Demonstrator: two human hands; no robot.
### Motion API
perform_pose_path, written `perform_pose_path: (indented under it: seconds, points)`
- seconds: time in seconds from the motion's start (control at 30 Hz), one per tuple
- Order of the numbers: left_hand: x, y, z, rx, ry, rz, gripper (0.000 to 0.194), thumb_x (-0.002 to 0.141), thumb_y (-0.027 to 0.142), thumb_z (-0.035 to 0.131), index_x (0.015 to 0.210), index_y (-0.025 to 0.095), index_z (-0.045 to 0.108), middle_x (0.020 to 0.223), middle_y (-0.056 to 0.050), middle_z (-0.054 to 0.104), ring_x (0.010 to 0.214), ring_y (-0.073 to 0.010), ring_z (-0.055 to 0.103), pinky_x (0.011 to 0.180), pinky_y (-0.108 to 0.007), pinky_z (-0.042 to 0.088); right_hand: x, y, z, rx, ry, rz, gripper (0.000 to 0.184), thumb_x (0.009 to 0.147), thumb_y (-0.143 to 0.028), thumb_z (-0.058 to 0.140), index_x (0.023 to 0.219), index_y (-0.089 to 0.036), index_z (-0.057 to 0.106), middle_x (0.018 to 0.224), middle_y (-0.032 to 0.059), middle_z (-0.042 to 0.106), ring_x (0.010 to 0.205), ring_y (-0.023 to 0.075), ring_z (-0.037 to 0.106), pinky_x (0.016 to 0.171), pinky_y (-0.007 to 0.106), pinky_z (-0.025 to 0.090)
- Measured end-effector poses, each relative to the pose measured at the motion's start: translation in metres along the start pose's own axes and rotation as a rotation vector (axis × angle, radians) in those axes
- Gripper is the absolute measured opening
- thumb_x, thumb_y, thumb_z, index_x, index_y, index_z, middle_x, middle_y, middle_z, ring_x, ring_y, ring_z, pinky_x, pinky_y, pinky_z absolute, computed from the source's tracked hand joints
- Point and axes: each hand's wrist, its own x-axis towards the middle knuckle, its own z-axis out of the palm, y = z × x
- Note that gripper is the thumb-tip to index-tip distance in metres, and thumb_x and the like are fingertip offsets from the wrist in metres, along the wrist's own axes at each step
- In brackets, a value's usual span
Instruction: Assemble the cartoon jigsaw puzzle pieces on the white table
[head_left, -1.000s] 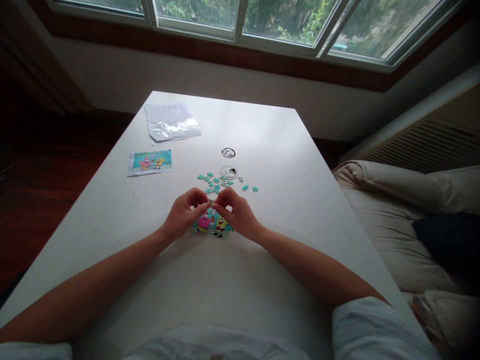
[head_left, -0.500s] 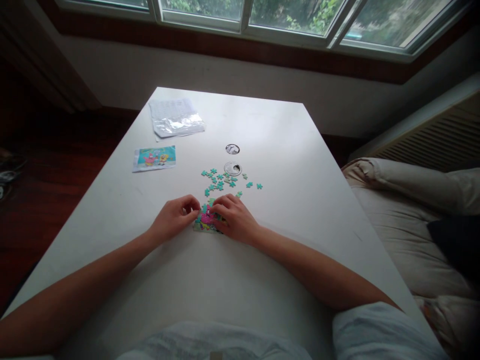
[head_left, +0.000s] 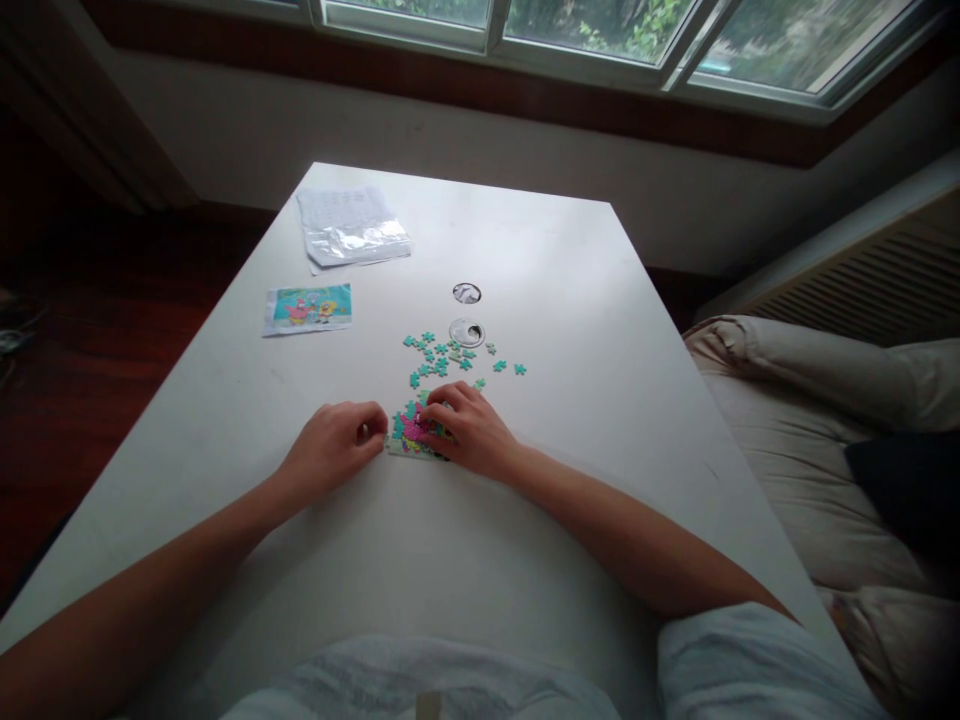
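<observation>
A partly joined jigsaw puzzle (head_left: 410, 428) with a pink figure lies flat on the white table, its right part hidden under my right hand (head_left: 476, 432). The fingers of that hand are bent and apart, with the tips resting on the puzzle. Just off the puzzle's left edge is my left hand (head_left: 337, 442), thumb and forefinger pinched together. A tiny greenish bit, seemingly a puzzle piece (head_left: 387, 440), shows at those fingertips. Several loose teal puzzle pieces (head_left: 441, 362) are scattered beyond the puzzle.
A picture card (head_left: 311, 309) with cartoon figures lies at the left of the white table (head_left: 540, 270). Behind it is a clear plastic bag with paper (head_left: 352, 230). Two round inserts (head_left: 467, 333) sit in the tabletop. A cushioned seat (head_left: 780, 460) stands at the right.
My left hand has drawn back a little to the left, away from the puzzle's edge. The right hand stays on the puzzle. The view has tilted slightly.
</observation>
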Motion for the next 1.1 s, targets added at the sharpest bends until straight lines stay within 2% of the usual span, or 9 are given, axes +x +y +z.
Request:
perform_pose_path:
  seconds: [0.37, 0.6, 0.93, 1.1]
  points:
    - [-0.0009, -0.0004, 0.0016, 0.011, 0.001, -0.048, 0.010, 0.083, 0.028, 0.056, 0.084, 0.024, 0.065, 0.072, 0.004, 0.065, 0.066, -0.0140, 0.057, 0.062, -0.025, 0.034, 0.0005, -0.0006, 0.0003, 0.003, 0.004, 0.018, 0.023, 0.099, -0.042, 0.059, 0.110, -0.024, 0.067, 0.114, 0.0092, 0.063, 0.106, 0.0241, 0.051, 0.095, 0.041, 0.043]
    - [-0.0023, 0.0015, 0.0029, -0.053, 0.018, -0.061, 0.019, 0.086, 0.029, 0.055, 0.100, 0.027, 0.068, 0.076, 0.005, 0.069, 0.068, -0.0134, 0.061, 0.066, -0.025, 0.039, 0.0006, -0.0021, 0.0008, 0.000, 0.003, 0.027, 0.021, 0.098, -0.040, 0.061, 0.110, -0.024, 0.067, 0.115, 0.0089, 0.063, 0.107, 0.0243, 0.051, 0.095, 0.041, 0.043]
    - [-0.0046, 0.0031, 0.0049, 0.056, 0.075, 0.001, 0.018, 0.087, 0.026, 0.054, 0.097, 0.025, 0.069, 0.075, 0.003, 0.067, 0.070, -0.0158, 0.060, 0.067, -0.027, 0.037, 0.0013, -0.0039, 0.0017, -0.003, 0.013, 0.036, 0.021, 0.098, -0.041, 0.060, 0.109, -0.024, 0.067, 0.114, 0.0090, 0.063, 0.107, 0.0241, 0.050, 0.094, 0.040, 0.043]
    - [-0.0049, 0.0038, 0.0047, 0.077, 0.054, 0.012, 0.015, 0.087, 0.026, 0.055, 0.093, 0.025, 0.069, 0.075, 0.002, 0.068, 0.070, -0.0165, 0.060, 0.066, -0.027, 0.037, 0.0010, -0.0040, 0.0015, -0.002, 0.006, 0.040, 0.020, 0.097, -0.039, 0.061, 0.109, -0.025, 0.067, 0.114, 0.0093, 0.063, 0.107, 0.0245, 0.050, 0.094, 0.041, 0.042]
